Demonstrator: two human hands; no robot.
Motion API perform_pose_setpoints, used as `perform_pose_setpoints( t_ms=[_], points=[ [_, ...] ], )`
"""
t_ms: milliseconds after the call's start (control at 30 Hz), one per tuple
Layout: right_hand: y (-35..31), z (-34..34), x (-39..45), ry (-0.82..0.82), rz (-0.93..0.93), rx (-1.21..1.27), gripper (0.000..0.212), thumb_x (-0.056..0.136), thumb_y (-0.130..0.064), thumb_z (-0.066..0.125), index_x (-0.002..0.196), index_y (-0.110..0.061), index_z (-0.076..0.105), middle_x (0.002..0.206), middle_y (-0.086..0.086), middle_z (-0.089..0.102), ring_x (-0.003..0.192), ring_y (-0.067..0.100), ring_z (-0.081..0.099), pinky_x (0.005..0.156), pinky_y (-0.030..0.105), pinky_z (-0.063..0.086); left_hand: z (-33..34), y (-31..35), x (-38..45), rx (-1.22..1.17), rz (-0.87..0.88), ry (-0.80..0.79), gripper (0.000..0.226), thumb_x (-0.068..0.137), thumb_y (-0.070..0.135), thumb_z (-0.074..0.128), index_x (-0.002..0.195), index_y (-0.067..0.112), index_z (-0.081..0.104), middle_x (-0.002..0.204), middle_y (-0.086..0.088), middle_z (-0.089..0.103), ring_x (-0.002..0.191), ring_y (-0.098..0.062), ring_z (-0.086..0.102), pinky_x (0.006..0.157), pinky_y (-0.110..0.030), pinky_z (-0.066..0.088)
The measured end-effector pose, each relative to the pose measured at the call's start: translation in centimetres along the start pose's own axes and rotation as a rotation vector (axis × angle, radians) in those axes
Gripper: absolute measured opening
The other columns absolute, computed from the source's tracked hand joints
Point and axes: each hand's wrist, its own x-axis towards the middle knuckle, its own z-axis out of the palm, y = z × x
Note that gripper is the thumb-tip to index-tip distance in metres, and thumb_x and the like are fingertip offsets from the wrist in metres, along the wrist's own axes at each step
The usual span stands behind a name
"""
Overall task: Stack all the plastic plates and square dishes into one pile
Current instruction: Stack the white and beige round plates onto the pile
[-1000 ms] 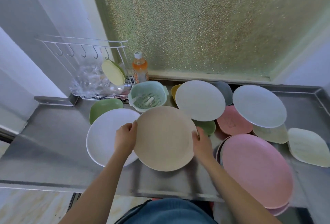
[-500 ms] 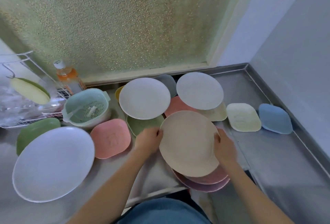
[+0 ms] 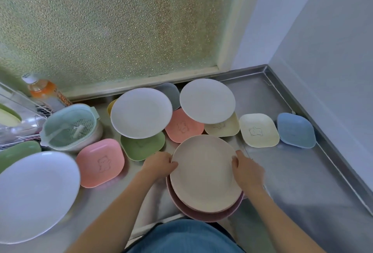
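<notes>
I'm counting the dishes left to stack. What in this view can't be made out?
- Pile under the beige plate: only pink rims show, so its count is hidden.
- Yellow dish and grey dish: mostly covered by the white plate.
- Green dish: cut off by the left edge.
- Left hand's fingertips: under the plate's rim.

Surface finishes, counter area
Counter [image 3: 292, 172]: brushed, dully reflective metal. Beige plate [image 3: 203, 172], centre frame: matt speckled plastic. Window pane [image 3: 121, 27], upper left: rough pebbled glass.
</notes>
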Motion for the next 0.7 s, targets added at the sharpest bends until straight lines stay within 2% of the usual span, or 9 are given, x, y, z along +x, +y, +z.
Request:
perform_pose_setpoints(
  t_ms=[100, 167, 267, 367, 533, 633, 700],
  points=[
    [-0.2, 0.3, 0.5, 0.009, -0.055, 0.088, 0.043, 0.099, -0.037, 0.028, 0.141, -0.035, 0.029, 0.117, 0.007, 0.059, 0.100, 0.024, 0.058, 0.079, 0.038, 0.050, -0.3, 0.1, 0.3, 0.027, -0.009, 0.030, 0.037, 0.079, 0.038, 0.048, 0.050, 0.017, 0.037, 0.054, 0.004, 0.042, 0.060, -0.021, 0.046, 0.047, -0.024, 0.027],
    [-0.3, 0.6, 0.8, 0.030, -0.116, 0.139, 0.046, 0.099, -0.032, 0.032, 0.144, -0.035, 0.026, 0.117, 0.007, 0.057, 0.103, 0.023, 0.055, 0.078, 0.037, 0.050, -0.3, 0.5, 0.5, 0.037, 0.002, 0.084, 0.041, 0.085, 0.040, 0.043, 0.052, 0.017, 0.036, 0.056, 0.003, 0.044, 0.063, -0.023, 0.047, 0.049, -0.025, 0.029],
    [-0.3, 0.9, 1.4, 0.041, -0.125, 0.175, 0.043, 0.098, -0.025, 0.035, 0.141, -0.031, 0.034, 0.120, 0.006, 0.055, 0.106, 0.024, 0.054, 0.082, 0.039, 0.050, -0.1, 1.0, 0.8, 0.076, 0.012, 0.123, 0.040, 0.093, 0.036, 0.032, 0.057, 0.019, 0.034, 0.070, -0.004, 0.054, 0.069, -0.026, 0.051, 0.056, -0.028, 0.035],
    [-0.3, 1.0, 1.6, 0.038, -0.128, 0.192, 0.041, 0.098, -0.022, 0.035, 0.139, -0.028, 0.038, 0.122, 0.005, 0.055, 0.109, 0.024, 0.053, 0.088, 0.040, 0.049, 0.0, 1.2, 1.0, 0.091, 0.017, 0.108, 0.038, 0.095, 0.034, 0.030, 0.060, 0.019, 0.034, 0.075, -0.008, 0.055, 0.070, -0.027, 0.052, 0.058, -0.029, 0.037],
    [-0.4, 1.6, 1.7, -0.008, -0.113, 0.285, 0.041, 0.099, -0.021, 0.034, 0.139, -0.027, 0.039, 0.123, 0.007, 0.056, 0.108, 0.023, 0.056, 0.087, 0.036, 0.048, -0.1, 0.9, 1.4, 0.113, 0.030, 0.060, 0.036, 0.094, 0.032, 0.030, 0.072, 0.010, 0.046, 0.092, -0.015, 0.064, 0.088, -0.034, 0.061, 0.062, -0.031, 0.038],
    [-0.3, 2.0, 1.5, -0.076, -0.095, 0.393, 0.041, 0.100, -0.022, 0.032, 0.139, -0.029, 0.038, 0.124, 0.006, 0.057, 0.108, 0.023, 0.056, 0.089, 0.035, 0.047, -0.1, 0.7, 1.4, 0.115, 0.038, 0.044, 0.037, 0.093, 0.029, 0.031, 0.081, 0.001, 0.052, 0.094, -0.017, 0.064, 0.092, -0.035, 0.061, 0.060, -0.031, 0.034],
    [-0.3, 2.2, 1.3, -0.083, -0.086, 0.465, 0.041, 0.099, -0.022, 0.031, 0.139, -0.029, 0.038, 0.126, 0.006, 0.056, 0.109, 0.022, 0.055, 0.091, 0.035, 0.045, -0.1, 0.6, 1.4, 0.120, 0.046, 0.043, 0.037, 0.093, 0.029, 0.031, 0.079, 0.002, 0.051, 0.093, -0.018, 0.063, 0.090, -0.035, 0.061, 0.060, -0.031, 0.035]
  ],
)
